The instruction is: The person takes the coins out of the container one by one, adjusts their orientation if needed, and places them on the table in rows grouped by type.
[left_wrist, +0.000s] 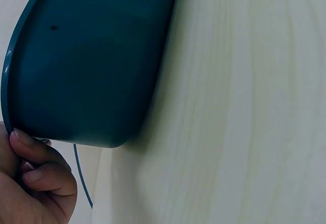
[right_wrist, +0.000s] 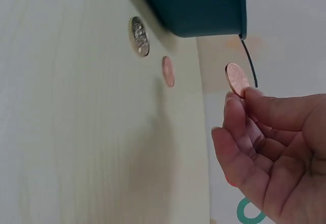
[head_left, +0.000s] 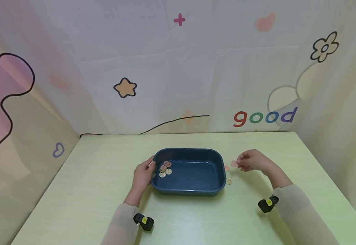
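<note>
A dark blue rectangular baking dish [head_left: 193,175] stands on the table with several copper and pale coins [head_left: 163,168] at the left of its floor. My left hand [head_left: 142,175] grips the dish's left end; in the left wrist view its curled fingers [left_wrist: 47,175] are at the rim. Right of the dish, my right hand [head_left: 252,160] pinches a copper coin [right_wrist: 237,79] by its edge between thumb and fingertips, raised over the table. Beside the dish's right wall lie another copper coin [right_wrist: 168,71] and a silvery-gold coin [right_wrist: 139,36].
The light green table [head_left: 82,190] reaches back to a printed cloth [head_left: 165,68] hanging behind it, with more cloth at both sides. A small black camera [head_left: 268,204] is on the right wrist and another [head_left: 144,222] on the left.
</note>
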`<state>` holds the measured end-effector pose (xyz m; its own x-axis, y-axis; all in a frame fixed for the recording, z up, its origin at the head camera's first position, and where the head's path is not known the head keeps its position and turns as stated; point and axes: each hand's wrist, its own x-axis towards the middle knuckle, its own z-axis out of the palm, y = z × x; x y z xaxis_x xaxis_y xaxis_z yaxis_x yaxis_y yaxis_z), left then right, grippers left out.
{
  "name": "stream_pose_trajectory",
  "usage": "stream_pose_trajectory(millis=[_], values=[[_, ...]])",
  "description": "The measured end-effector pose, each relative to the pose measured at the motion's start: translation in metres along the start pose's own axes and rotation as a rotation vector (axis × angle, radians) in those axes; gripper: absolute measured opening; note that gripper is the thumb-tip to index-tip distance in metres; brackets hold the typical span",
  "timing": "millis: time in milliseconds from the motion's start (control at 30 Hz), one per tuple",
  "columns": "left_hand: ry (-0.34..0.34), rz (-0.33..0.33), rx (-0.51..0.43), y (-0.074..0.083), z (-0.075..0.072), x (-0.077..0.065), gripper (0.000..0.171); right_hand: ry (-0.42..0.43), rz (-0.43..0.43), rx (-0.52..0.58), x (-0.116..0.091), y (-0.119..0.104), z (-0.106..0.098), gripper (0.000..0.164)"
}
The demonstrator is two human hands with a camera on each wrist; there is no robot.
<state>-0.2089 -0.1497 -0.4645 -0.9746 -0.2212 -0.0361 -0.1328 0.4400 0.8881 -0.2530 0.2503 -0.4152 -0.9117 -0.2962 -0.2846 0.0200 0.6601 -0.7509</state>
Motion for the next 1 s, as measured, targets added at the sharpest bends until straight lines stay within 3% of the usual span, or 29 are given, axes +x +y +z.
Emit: stream_pose_trajectory(millis=[667,1000], values=[[-0.002,-0.015,-0.005,0.001,-0.001,0.001,0.042,-0.015,0.122,-0.165,0.023,0.015,0.001,0.017],[-0.002,-0.016,-0.001,0.001,-0.001,0.001,0.041,-0.015,0.156,-0.197,0.029,0.013,0.002,0.017]])
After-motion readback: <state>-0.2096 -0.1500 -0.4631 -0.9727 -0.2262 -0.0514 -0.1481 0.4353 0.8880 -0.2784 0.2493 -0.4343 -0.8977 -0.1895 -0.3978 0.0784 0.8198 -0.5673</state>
